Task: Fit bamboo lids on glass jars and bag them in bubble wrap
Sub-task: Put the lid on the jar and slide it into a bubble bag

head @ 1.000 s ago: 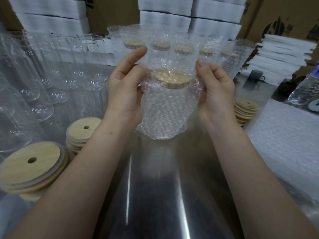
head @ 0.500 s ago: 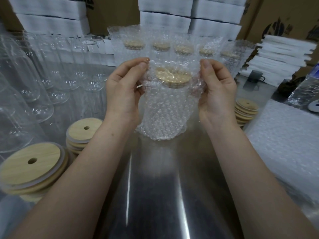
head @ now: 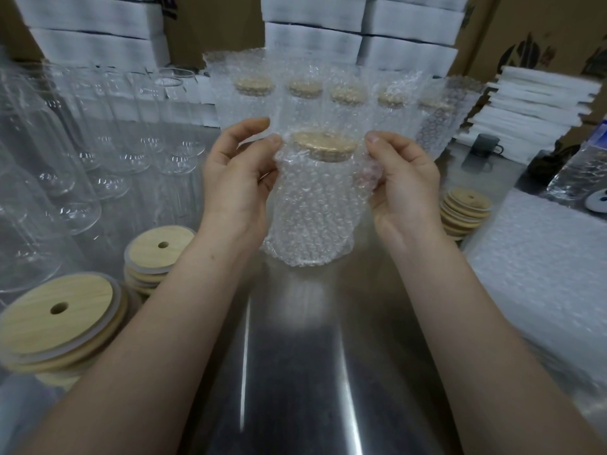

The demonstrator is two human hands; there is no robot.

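A glass jar in a bubble wrap bag (head: 312, 211) is held upright above the steel table (head: 295, 372), its bamboo lid (head: 325, 146) showing through the bag's open top. My left hand (head: 236, 182) pinches the bag's upper left edge between thumb and fingers. My right hand (head: 404, 182) pinches the upper right edge the same way. Behind stands a row of several bagged, lidded jars (head: 328, 93). Stacks of bamboo lids with straw holes lie at the near left (head: 62, 320), a little further back (head: 157, 254) and at the right (head: 464, 208).
Several bare glass jars (head: 98, 136) crowd the left side. A pile of bubble wrap bags (head: 542, 270) lies at the right. White foam stacks (head: 532, 103) and cardboard boxes line the back. A dark mug (head: 486, 147) sits at the right rear.
My left fingers have curled down from straight and now pinch the bag's top edge. My right fingers have also bent onto the edge. The jar has barely moved.
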